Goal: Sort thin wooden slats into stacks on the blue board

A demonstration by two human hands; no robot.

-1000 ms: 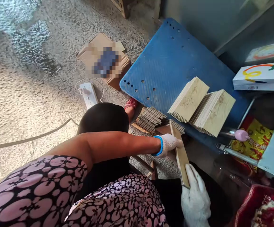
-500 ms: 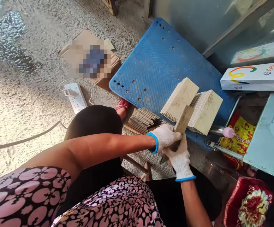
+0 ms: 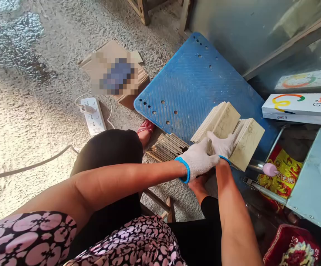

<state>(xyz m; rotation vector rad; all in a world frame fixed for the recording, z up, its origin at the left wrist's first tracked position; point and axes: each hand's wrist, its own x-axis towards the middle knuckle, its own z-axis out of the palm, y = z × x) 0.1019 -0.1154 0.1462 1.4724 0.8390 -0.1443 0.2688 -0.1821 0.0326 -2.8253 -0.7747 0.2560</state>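
Both gloved hands meet at the near edge of the blue board (image 3: 193, 88), where two leaning stacks of pale tiles stand on edge. The right hand (image 3: 222, 145) lies spread against the face of the left stack (image 3: 218, 122), fingers flat on it as if to keep the tiles from sliding down; whether it pinches a single tile I cannot tell. The left hand (image 3: 198, 160) sits just beside it, loosely curled at the foot of that stack, and its grip is hidden from me. The right stack (image 3: 247, 142) leans against the first, so each props the other. A darker pile of tiles (image 3: 167, 147) lies flat on the floor off the board's near corner, within easy reach. A power strip (image 3: 92, 116) and a cardboard box (image 3: 113, 72) lie well apart on the gravelly floor.
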